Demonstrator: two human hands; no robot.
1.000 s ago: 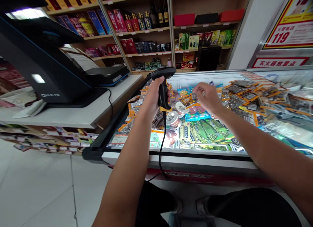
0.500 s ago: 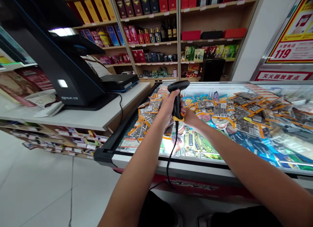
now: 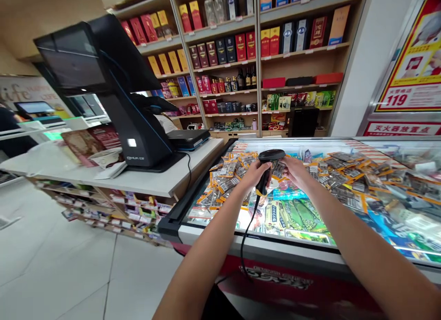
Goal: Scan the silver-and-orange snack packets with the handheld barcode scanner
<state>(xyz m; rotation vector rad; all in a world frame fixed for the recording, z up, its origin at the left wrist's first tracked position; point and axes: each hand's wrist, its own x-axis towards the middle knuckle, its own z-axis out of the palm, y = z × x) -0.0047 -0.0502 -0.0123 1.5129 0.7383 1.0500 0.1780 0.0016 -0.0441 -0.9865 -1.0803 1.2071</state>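
Observation:
In the head view, my left hand (image 3: 255, 174) is wrapped round the handle of a black and yellow barcode scanner (image 3: 272, 154), held upright above the glass-topped freezer (image 3: 296, 241). A black cable hangs from the handle base. Just right of the scanner, my right hand (image 3: 295, 169) is closed, its fingertips pinching a small snack packet (image 3: 278, 169) under and behind the scanner head. The scanner partly hides this packet. Loose snack packets with orange edges (image 3: 225, 177) lie in a pile to the left, and more snack packets (image 3: 347, 170) lie to the right.
To the left, a counter (image 3: 151, 182) carries a black checkout terminal (image 3: 134, 122) and a white bowl (image 3: 106, 157). Shelves of boxes and bottles (image 3: 227, 83) stand behind the freezer. A black chair back (image 3: 303, 121) rises beyond its far edge. Signs (image 3: 403, 97) hang at right.
The view has tilted up and turned slightly left. My right hand has moved from behind the scanner handle to the right of its head. My left hand still grips the scanner.

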